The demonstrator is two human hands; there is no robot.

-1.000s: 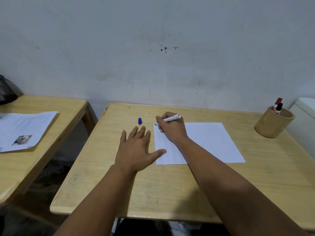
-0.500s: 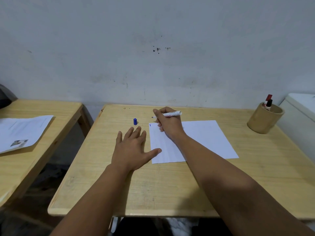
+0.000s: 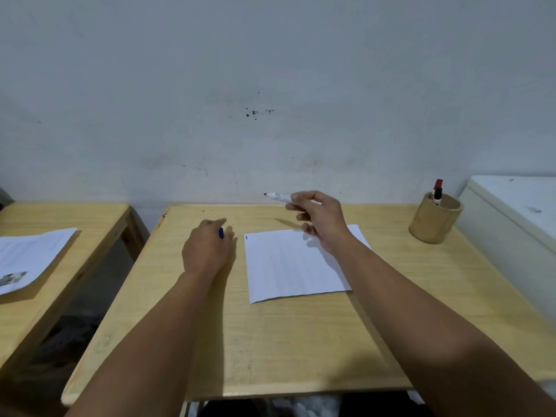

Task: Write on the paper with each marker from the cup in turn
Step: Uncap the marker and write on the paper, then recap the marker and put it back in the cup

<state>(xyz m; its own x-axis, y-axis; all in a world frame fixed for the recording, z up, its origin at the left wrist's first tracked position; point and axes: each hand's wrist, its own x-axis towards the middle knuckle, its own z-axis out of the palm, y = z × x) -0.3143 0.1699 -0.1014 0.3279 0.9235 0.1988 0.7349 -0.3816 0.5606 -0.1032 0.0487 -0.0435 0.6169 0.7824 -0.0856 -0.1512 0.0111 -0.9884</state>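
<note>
Above bench, right hand: pinches uncapped marker mid-barrel, tip clear of paper.
Left hand: closes around blue cap.
Handling: marker light, rigid, smooth; grip barrel, avoid wet tip.
Cup: holds remaining markers.

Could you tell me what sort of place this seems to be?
Probably a plain study room or classroom: two bare wooden desks against a scuffed white wall, with paper and a cup of markers.
</note>
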